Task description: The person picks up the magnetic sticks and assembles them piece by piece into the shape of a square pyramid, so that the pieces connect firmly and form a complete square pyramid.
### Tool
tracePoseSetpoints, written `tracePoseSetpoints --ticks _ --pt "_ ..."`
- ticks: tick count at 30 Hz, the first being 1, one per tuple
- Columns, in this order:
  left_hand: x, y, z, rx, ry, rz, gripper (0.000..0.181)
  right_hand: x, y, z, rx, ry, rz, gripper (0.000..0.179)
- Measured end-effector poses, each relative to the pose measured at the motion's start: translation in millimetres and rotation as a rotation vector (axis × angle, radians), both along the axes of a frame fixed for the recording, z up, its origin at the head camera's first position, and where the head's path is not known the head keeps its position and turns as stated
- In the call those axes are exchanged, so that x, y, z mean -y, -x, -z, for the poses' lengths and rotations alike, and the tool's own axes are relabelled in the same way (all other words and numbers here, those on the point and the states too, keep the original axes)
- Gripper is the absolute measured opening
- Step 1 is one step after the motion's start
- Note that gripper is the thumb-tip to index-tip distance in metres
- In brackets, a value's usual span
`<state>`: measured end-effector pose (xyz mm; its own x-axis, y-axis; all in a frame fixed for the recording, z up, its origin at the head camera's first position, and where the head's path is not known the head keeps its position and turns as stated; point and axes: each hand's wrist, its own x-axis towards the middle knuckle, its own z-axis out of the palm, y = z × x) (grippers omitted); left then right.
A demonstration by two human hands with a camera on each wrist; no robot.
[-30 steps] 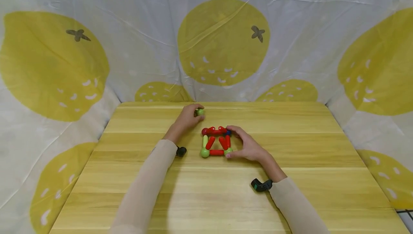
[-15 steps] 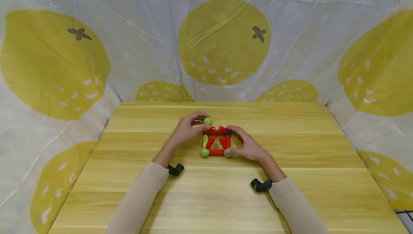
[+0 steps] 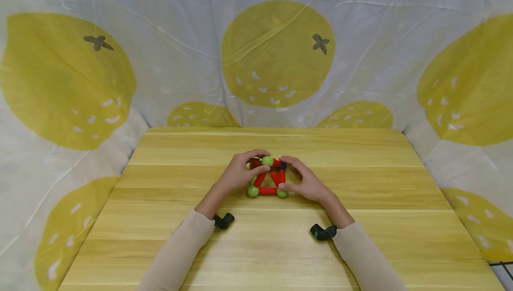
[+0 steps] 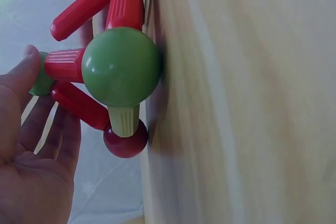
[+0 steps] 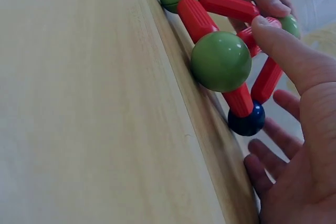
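A ball-and-rod toy frame stands on the table, its base joined by red rods [image 3: 267, 190] and one yellow-green rod [image 4: 124, 120]. Green balls [image 3: 253, 191] mark its front corners; a dark red ball [image 4: 126, 140] and a blue ball [image 5: 247, 119] sit at the back. Slanting red rods [image 5: 228, 6] lean inward and up from the corners. My left hand [image 3: 236, 173] pinches another green ball [image 3: 267, 161] at the top, right at the ends of leaning rods. My right hand [image 3: 306, 182] holds the frame's right side, thumb near the front green ball, fingers by the blue one.
The wooden table [image 3: 272, 246] extends around the frame on all sides. Behind it hangs a white cloth [image 3: 368, 50] printed with lemons. Black wrist cameras [image 3: 323, 232] stick out from both wrists close above the table.
My left hand has brought the green ball from behind the frame, rightward and toward me, to the top of the leaning rods. The right hand has stayed at the frame's right side.
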<state>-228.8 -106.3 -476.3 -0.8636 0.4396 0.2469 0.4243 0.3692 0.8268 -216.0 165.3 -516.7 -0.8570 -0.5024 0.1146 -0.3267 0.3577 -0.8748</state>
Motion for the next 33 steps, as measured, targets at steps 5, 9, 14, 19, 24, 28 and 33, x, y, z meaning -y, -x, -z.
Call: tracePoseSetpoints --ticks 5,9,14,19,24,28,33 --pt "-0.5 -1.8 0.4 -0.007 0.002 0.011 0.035 3.3 1.3 0.2 -0.009 0.028 0.004 0.074" --pt "-1.8 -3.1 -0.5 -0.02 0.011 0.014 0.039 6.2 1.8 -0.3 0.008 0.03 -0.005 0.071" --pt "-2.1 -5.1 0.1 -0.036 0.016 0.003 0.039 7.8 1.0 -0.4 0.032 0.021 0.001 0.069" --pt "-2.8 -4.9 1.3 -0.048 0.009 0.001 0.04 8.8 0.8 -0.3 0.031 0.022 0.001 0.069" --pt "-4.0 -3.8 2.1 -0.03 0.002 -0.002 0.038 9.1 0.5 -1.9 0.015 0.02 -0.011 0.071" --pt "-2.4 -5.1 0.3 -0.025 0.019 -0.004 0.043 9.0 0.4 -2.8 0.012 0.025 -0.005 0.073" --pt "7.6 -10.4 -2.1 -0.006 0.056 0.003 0.06 8.7 1.8 -0.8 -0.009 0.064 -0.008 0.064"
